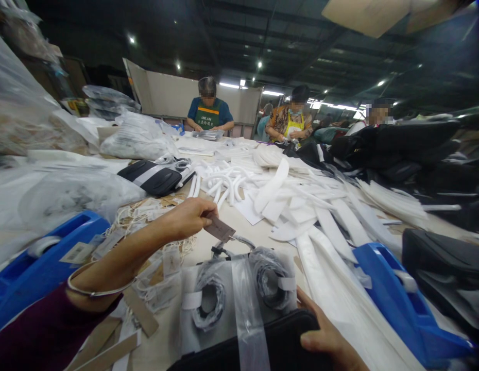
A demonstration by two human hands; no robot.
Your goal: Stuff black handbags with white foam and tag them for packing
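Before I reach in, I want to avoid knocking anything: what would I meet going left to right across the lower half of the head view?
Left blue tape dispenser, left hand, brown tag, right plastic-wrapped coil, right hand, right blue tape dispenser.

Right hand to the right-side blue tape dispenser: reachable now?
Likely yes: only white sheeting lies between the right hand and the blue dispenser, though that hand holds the black bag.

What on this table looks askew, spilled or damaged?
Nothing looks clearly damaged. Untidiest are the white pieces, strewn in overlapping heaps beyond the black bag, and the corded tags, tangled in a loose pile to its left.
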